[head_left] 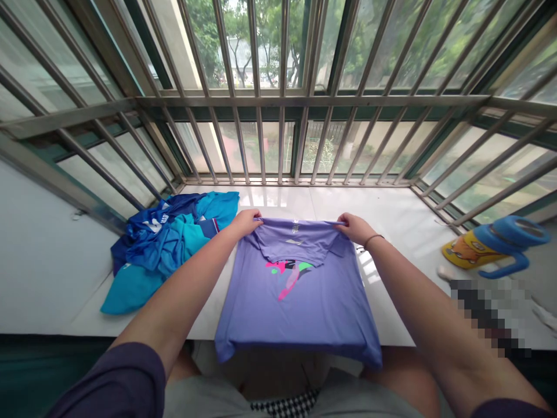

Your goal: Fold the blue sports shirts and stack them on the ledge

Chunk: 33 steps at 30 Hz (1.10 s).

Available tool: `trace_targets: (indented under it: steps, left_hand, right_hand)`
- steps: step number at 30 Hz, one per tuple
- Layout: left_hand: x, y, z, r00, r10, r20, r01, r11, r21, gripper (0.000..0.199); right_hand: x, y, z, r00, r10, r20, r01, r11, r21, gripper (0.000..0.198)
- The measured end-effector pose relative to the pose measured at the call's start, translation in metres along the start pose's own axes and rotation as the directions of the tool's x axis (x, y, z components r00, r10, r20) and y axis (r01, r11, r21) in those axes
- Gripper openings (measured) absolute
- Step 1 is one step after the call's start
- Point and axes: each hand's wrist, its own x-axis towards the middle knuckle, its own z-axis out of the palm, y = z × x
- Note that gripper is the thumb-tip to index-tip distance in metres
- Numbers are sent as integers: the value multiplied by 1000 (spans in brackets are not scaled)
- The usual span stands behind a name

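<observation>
A purple T-shirt (300, 307) with a pink, green and black print lies spread on the white sill, its collar end away from me. Its lower edge hangs over the sill's front. My left hand (247, 223) pinches the far left shoulder of the shirt, and my right hand (354, 227) pinches the far right shoulder. Between the hands the top edge is drawn straight, with the neck part folded over towards me. Left of my left forearm is a heap of blue and turquoise clothes (174, 238).
The white sill (391, 209) is bounded by metal window bars (282, 101) at the back and sides. On the right a yellow and blue bottle (483, 247) with a handle lies tilted. Near it is a blurred-out patch (487, 313). My legs are below the front edge.
</observation>
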Motion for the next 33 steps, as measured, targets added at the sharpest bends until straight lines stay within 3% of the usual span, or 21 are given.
trace_targets:
  steps: [5, 10, 14, 17, 20, 23, 26, 28, 31, 33]
  left_hand:
    - [-67, 3, -2, 988, 153, -29, -153, 988, -1, 17]
    - [-172, -14, 37, 944, 328, -22, -328, 945, 18, 24]
    - [-228, -18, 66, 936, 352, -7, -351, 934, 67, 22]
    - [-239, -13, 67, 938, 348, 3, -347, 936, 48, 15]
    - [-231, -7, 58, 933, 353, 72, -357, 933, 51, 5]
    - [-221, -10, 51, 937, 348, 8, -347, 933, 90, 22]
    - [-217, -25, 49, 957, 221, -188, -210, 975, 76, 32]
    - [-217, -38, 49, 964, -7, -266, 9, 1000, 6, 35]
    - [-220, -52, 49, 928, -329, -173, 310, 942, -126, 38]
    - [-221, -55, 50, 911, -401, -100, 378, 907, -187, 35]
  right_hand:
    - [-70, 12, 10, 977, -169, -130, 189, 968, 163, 17]
    - [-172, 41, 53, 936, -334, -107, 349, 921, 175, 24]
    - [-220, 50, 80, 917, -398, -16, 398, 912, 96, 30]
    - [-227, 48, 82, 916, -402, 11, 401, 915, 31, 40]
    - [-220, 38, 75, 922, -388, 9, 388, 920, -52, 38]
    - [-215, 25, 68, 901, -434, -4, 430, 893, -132, 28]
    - [-218, 17, 69, 870, -493, -3, 488, 861, -146, 22]
    - [-224, 19, 72, 862, -507, -14, 500, 854, -147, 22]
    - [-233, 33, 79, 873, -482, -77, 463, 868, -179, 30]
    - [-237, 44, 84, 883, -452, -125, 423, 883, -204, 35]
